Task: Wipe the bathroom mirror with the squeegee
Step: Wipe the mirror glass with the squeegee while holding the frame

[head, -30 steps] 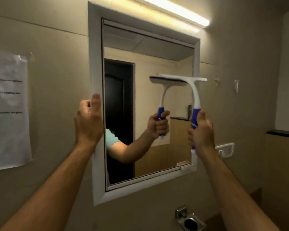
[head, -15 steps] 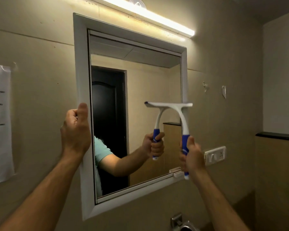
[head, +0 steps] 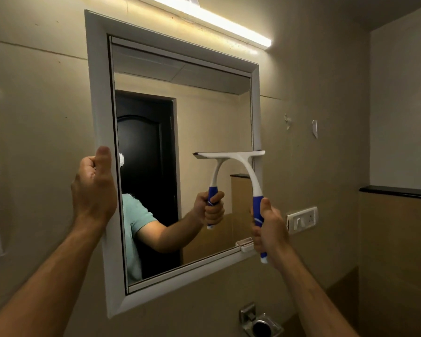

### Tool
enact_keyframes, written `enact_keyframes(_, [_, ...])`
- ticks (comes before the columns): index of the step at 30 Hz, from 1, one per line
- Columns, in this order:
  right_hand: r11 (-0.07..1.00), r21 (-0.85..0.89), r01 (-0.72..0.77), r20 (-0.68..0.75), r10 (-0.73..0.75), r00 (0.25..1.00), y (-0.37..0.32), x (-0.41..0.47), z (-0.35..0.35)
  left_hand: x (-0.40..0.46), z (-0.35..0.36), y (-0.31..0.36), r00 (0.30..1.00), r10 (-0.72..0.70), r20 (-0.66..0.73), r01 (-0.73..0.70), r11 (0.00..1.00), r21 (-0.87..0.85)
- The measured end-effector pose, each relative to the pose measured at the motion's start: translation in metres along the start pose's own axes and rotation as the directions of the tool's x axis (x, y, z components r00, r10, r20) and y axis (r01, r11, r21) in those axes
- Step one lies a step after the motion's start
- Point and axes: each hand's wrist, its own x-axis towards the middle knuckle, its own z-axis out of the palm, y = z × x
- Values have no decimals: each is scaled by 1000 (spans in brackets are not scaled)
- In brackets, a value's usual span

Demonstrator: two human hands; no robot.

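A white-framed mirror [head: 100, 98] hangs on the beige wall. My right hand [head: 269, 231] grips the blue handle of a white squeegee [head: 247, 166]. Its blade lies flat against the glass in the right half, a little below mid-height, its right end at the frame. My left hand [head: 94, 190] holds the mirror's left frame edge, thumb up along the front. The glass reflects my arm, the squeegee and a dark door.
A lit tube light [head: 216, 20] runs above the mirror. A switch plate [head: 301, 218] and two small hooks [head: 314, 128] sit on the wall to the right. A metal holder [head: 260, 323] is below the mirror. A dark ledge [head: 396, 192] juts out at far right.
The squeegee has slid down the glass along the right side, from the upper part to below mid-height. My left hand has stayed on the frame.
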Motion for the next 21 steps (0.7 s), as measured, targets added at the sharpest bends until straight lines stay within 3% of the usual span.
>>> enact_keyframes(13, [993,37,-116,44,114,992,65,-45,-12,-1,1,4,999,-51,-6,51,999,-9])
enact_keyframes(21, [996,90,-5,11,4,1000,24,-32,11,-2,1,1,999,-53,-5,53,999,-9])
